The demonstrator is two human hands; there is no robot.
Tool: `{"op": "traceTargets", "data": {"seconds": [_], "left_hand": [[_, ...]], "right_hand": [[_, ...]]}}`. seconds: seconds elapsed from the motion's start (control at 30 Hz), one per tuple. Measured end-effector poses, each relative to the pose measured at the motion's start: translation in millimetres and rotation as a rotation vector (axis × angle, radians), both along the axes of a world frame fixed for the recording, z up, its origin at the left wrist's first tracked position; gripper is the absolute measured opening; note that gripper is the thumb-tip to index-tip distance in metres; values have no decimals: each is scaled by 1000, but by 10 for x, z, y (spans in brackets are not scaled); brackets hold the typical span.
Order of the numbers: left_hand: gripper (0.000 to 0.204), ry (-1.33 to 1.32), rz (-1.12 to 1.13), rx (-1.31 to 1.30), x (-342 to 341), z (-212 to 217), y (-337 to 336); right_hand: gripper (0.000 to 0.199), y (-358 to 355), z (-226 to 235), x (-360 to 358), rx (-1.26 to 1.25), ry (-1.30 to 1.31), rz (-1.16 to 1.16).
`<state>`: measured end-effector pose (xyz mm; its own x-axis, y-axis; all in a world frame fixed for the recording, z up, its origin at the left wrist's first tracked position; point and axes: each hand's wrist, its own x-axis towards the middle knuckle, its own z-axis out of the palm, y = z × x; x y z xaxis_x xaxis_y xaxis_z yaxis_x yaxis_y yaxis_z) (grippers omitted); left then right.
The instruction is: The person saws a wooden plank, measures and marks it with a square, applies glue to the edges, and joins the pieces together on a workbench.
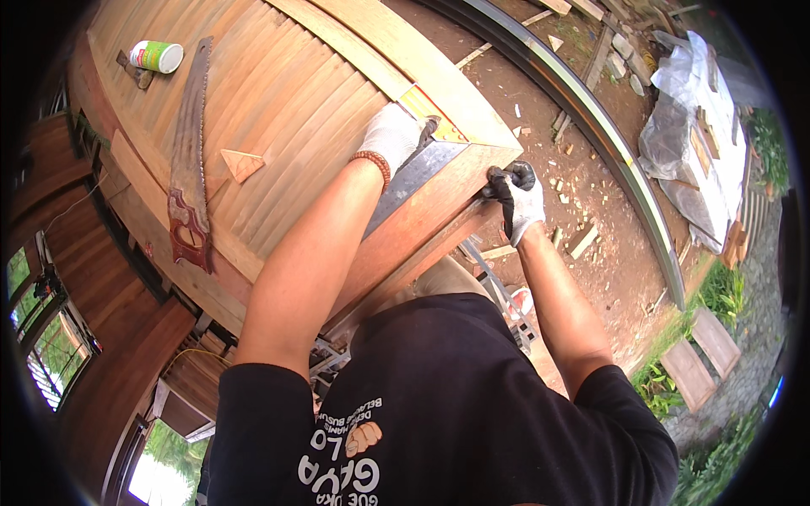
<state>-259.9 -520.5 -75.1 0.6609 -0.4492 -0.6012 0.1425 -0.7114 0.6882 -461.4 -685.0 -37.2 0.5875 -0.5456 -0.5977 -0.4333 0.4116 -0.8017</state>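
A black shirt [498, 388] lies below the left hand [395, 137], half curled over a yellow triangle [416, 102] beside a metal strip [412, 178], perhaps steadying it. Rightward, the right hand [516, 196] bunches at a board's end [456, 187]; neither hand's hold is clear.

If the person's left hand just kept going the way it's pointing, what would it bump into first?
Probably the flat yellow piece right by the left hand's fingertips, with the pale wooden board beyond it. Depth is hard to judge from one view.
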Motion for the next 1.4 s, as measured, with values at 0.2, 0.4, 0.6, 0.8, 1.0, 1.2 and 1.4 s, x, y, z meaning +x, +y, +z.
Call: {"op": "traceTargets", "data": {"seconds": [0.2, 0.4, 0.6, 0.8, 1.0, 1.2, 1.4], "left_hand": [[30, -351, -250, 158, -2, 384, -70], [31, -99, 472, 87, -315, 372, -350], [28, -117, 506, 86, -291, 201, -466], [25, -104, 399, 53, -229, 300, -430], [28, -108, 367, 7, -222, 370, -364], [36, -254, 168, 39, -160, 391, -45], [49, 33, 114, 121, 33, 88, -85]], "right_hand": [[20, -117, -207, -40, -146, 4, 170], [20, -378, -403, -104, -57, -17, 97], [7, -630, -590, -114, -226, 4, 420], [23, -902, -675, -60, -564, 17, 840], [13, -547, -420, -90, -265, 26, 517], [17, -134, -110, 98, 49, 10, 182], [34, -94, -159, 21, -11, 23, 83]]}}
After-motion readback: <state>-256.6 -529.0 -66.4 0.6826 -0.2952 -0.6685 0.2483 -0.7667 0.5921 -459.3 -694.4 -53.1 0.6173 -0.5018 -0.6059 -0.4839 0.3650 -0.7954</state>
